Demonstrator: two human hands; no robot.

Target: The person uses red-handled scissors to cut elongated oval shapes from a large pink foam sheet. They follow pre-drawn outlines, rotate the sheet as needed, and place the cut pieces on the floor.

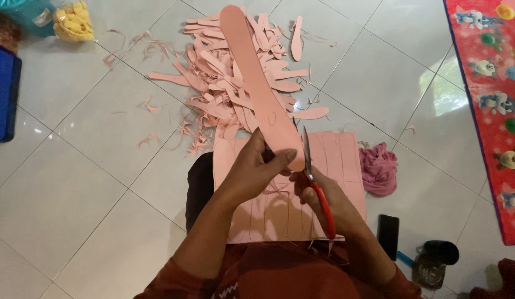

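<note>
While the left hand (pixel 257 166) pinches the near end of a long pink foam strip (pixel 252 77) between thumb and fingers, the strip stands tilted up and away from the person, its rounded far end reaching over the heap of offcuts. The grip is closed firmly on the strip's lower part, where an oval outline is drawn on the material. The right hand (pixel 324 202) is wrapped around the red handles of a pair of scissors (pixel 315 177), whose blades point up and touch the strip's right edge near its bottom corner; the blades look nearly together, though from this angle it is hard to tell how far they gape.

Under both hands, a pink foam sheet (pixel 346 160) rests across the person's lap, marked with long, narrow outlines side by side. Beyond it, a pile of pink cut pieces and scraps (pixel 235 88) spreads over the white tiled floor (pixel 74 182), with thin slivers scattered to the left. Just beside the sheet's right edge lies a crumpled pink cloth (pixel 379 166). Near the right knee sit a dark phone (pixel 388 235) and a glass jar (pixel 429 268). A red patterned mat (pixel 492 111) runs along the right side, and a yellow bundle (pixel 73 22) lies at the top left, well apart from the work.
</note>
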